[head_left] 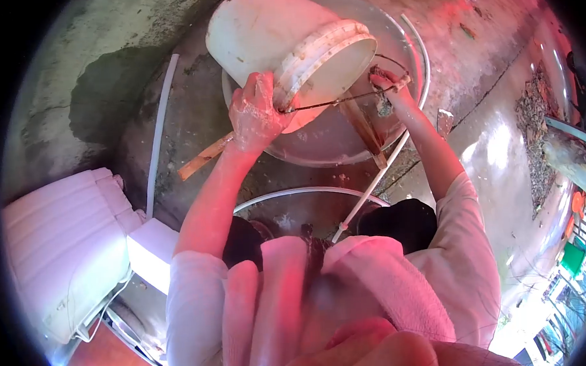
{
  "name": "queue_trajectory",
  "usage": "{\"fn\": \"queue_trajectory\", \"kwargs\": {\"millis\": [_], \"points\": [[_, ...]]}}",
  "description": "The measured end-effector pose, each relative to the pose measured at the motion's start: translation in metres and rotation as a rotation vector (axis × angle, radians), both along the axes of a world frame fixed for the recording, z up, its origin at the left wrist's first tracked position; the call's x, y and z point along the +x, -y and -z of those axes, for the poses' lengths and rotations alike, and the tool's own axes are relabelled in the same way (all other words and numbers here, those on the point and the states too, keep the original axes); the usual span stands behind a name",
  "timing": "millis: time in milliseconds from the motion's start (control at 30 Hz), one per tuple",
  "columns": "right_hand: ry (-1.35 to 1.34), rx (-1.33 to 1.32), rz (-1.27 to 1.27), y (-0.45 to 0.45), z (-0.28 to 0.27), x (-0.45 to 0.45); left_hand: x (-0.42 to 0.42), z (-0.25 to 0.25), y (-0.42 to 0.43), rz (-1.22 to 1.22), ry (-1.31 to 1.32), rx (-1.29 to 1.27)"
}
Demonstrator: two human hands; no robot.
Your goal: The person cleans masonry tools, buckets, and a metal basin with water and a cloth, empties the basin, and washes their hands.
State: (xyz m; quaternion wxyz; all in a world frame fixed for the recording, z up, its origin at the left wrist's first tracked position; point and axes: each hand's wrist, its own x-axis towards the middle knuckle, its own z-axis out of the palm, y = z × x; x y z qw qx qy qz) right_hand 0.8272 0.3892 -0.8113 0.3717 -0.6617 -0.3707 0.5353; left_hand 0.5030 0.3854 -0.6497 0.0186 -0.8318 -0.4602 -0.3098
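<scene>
A white plastic bucket (267,37) lies tilted on its side over a wide round tub (331,160), its mouth facing right and down. My left hand (256,112) is closed on the near edge of its rim, where the wire handle (332,103) joins. The handle hangs out from the mouth and passes by my right wrist. My right hand (387,82) is closed round a crumpled, dirty greenish-grey wad (384,104), perhaps a rag or scourer, just outside the mouth. Wooden slats (362,127) run below the bucket across the tub.
A white pipe (162,136) lies to the left, and a pale hose (371,186) passes the tub's right side. White stacked or ribbed covers (66,238) and a white box (153,251) stand at lower left. The concrete floor has a dark wet patch (116,96).
</scene>
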Motion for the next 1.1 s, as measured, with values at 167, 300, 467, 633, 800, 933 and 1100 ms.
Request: {"fn": "queue_trajectory", "kwargs": {"millis": [167, 300, 467, 633, 800, 933, 1100], "points": [[-0.017, 0.149, 0.023, 0.033, -0.029, 0.0, -0.01, 0.015, 0.002, 0.052, -0.073, 0.094], [-0.063, 0.043, 0.046, 0.039, -0.03, -0.001, -0.015, 0.026, 0.0, 0.038, -0.052, 0.022], [-0.024, 0.129, 0.096, 0.046, -0.045, -0.023, -0.009, 0.025, -0.002, 0.042, 0.108, -0.137], [0.223, 0.252, -0.031, 0.049, -0.109, -0.056, -0.017, 0.038, -0.014, -0.042, 0.331, -0.235], [0.099, 0.225, -0.287, 0.003, -0.109, -0.143, -0.024, 0.049, -0.014, -0.135, 0.437, -0.208], [-0.383, 0.268, -0.006, -0.005, -0.104, -0.248, -0.024, 0.073, -0.014, -0.242, 0.421, -0.128], [1.081, 0.573, -0.58, 0.017, -0.023, -0.178, -0.036, 0.081, -0.037, -0.341, 0.321, -0.084]]}}
